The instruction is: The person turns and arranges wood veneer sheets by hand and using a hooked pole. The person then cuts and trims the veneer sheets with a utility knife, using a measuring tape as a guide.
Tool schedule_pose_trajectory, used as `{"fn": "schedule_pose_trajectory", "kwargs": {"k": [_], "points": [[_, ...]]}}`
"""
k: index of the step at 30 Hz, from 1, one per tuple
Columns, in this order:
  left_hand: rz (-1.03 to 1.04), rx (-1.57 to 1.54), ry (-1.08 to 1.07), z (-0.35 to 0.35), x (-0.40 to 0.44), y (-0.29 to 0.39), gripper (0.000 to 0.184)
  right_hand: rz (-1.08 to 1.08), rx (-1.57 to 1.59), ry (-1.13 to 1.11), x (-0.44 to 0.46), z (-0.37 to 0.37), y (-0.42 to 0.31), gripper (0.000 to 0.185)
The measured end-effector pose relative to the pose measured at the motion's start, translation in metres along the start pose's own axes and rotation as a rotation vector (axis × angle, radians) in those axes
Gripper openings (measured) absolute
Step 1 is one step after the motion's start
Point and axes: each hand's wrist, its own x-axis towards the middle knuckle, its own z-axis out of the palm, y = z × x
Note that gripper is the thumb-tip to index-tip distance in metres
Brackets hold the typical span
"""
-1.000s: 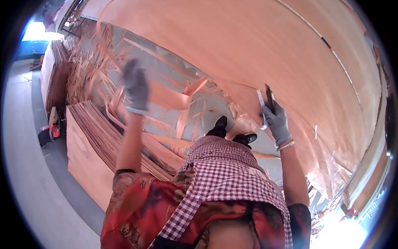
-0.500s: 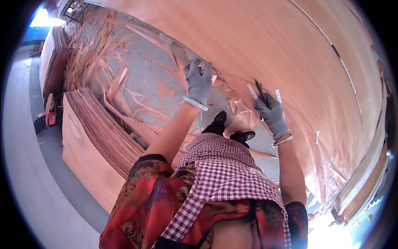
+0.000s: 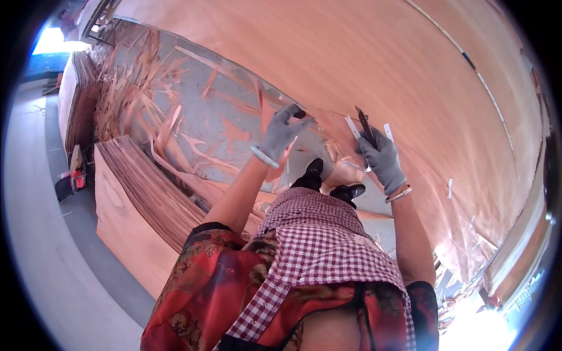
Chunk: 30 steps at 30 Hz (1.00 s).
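My left hand, in a grey glove, is beside the near edge of a broad reddish wood veneer sheet. Its thumb and forefinger are apart, pointing toward the sheet. Behind and below this hand hangs or lies a narrow veneer strip; whether they touch I cannot tell. My right hand, gloved too, is closed around a dark knife, its pointed blade directed away from me over the sheet. White strips stick out near the fingers of that hand.
Veneer scraps litter the grey floor on the left. A stack of veneer sheets stands at lower left, another stack beyond it. A thin marked rod lies across the big sheet. My shoes are among scraps below.
My left hand has turned and come slightly lower, its thumb and forefinger now stretched toward the sheet. The veneer strip near it has shifted. My right hand keeps the knife, hardly moved.
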Motion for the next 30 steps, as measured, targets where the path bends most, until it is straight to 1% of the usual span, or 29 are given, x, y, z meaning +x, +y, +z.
{"fn": "schedule_pose_trajectory", "kwargs": {"k": [2, 4, 7, 10, 13, 17, 19, 20, 22, 25, 28, 30], "points": [[0.125, 0.141, -0.025, -0.005, 0.0, 0.001, 0.024, -0.02, -0.004, -0.015, 0.001, -0.002, 0.004, 0.017], [0.149, 0.104, -0.011, -0.008, -0.002, 0.013, 0.021, -0.012, -0.002, -0.017, 0.001, -0.002, -0.001, 0.017], [-0.266, -0.035, -0.007, -0.007, -0.007, 0.041, 0.018, 0.017, 0.053, -0.015, -0.001, 0.0, -0.005, 0.017], [0.363, 0.334, 0.288, -0.014, 0.006, 0.008, 0.016, 0.053, 0.069, -0.031, 0.0, -0.002, -0.004, 0.017], [-0.352, -0.493, 0.329, -0.018, 0.013, 0.076, 0.016, 0.042, 0.06, -0.043, -0.002, -0.003, -0.006, 0.016], [-0.465, -0.749, 0.244, -0.026, 0.026, 0.074, 0.014, 0.007, 0.022, -0.06, 0.002, -0.004, 0.004, 0.015], [-0.528, -0.914, 0.176, -0.031, 0.03, 0.068, 0.012, 0.019, 0.063, -0.077, 0.002, -0.005, 0.003, 0.018], [-0.545, -0.967, 0.171, -0.033, 0.031, 0.068, 0.011, 0.023, 0.081, -0.086, 0.002, -0.005, 0.002, 0.02], [-0.581, -1.076, 0.16, -0.036, 0.033, 0.071, 0.01, 0.028, 0.1, -0.067, 0.0, -0.004, -0.002, 0.016], [-0.569, -1.149, 0.138, -0.036, 0.037, 0.069, 0.01, 0.038, 0.088, -0.056, -0.001, -0.003, -0.008, 0.015], [-0.306, -0.776, 0.27, -0.025, 0.026, 0.074, 0.014, 0.064, 0.098, -0.056, -0.004, -0.002, -0.014, 0.015], [-0.309, -0.553, 0.301, -0.015, 0.014, 0.086, 0.016, 0.079, 0.113, -0.061, -0.004, -0.005, -0.015, 0.015]]}}
